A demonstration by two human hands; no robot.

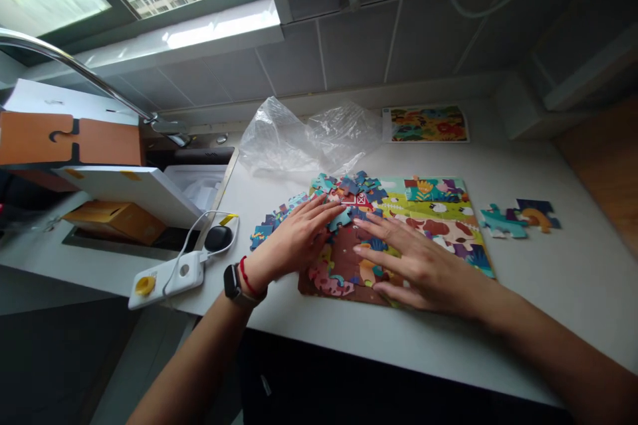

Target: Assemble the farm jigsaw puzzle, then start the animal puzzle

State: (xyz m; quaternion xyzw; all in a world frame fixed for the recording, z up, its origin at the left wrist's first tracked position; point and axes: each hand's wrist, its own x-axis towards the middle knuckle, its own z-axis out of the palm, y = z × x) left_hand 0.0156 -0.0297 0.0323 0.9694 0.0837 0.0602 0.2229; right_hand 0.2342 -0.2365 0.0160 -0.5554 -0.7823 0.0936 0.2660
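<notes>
A farm-scene puzzle board (343,255) with cows and sheep lies on the white counter, with loose jigsaw pieces (356,184) heaped over its far left corner. More loose pieces (262,234) spill onto the counter at its left. My left hand (302,236) reaches across this heap with fingers stretched out; its thumb side is partly hidden. Spread over the middle of the board are the fingers of my right hand (406,255), their tips near loose pieces. Neither hand shows a piece gripped. Several pieces (428,189) rest on the board's far right part.
Joined or overlapping pieces (503,220) lie right of the board. Behind it are a crumpled clear plastic bag (299,139) and a picture card (426,124). At the left stand a power strip (167,279) with a cable, a sink (226,176), and boxes (119,219).
</notes>
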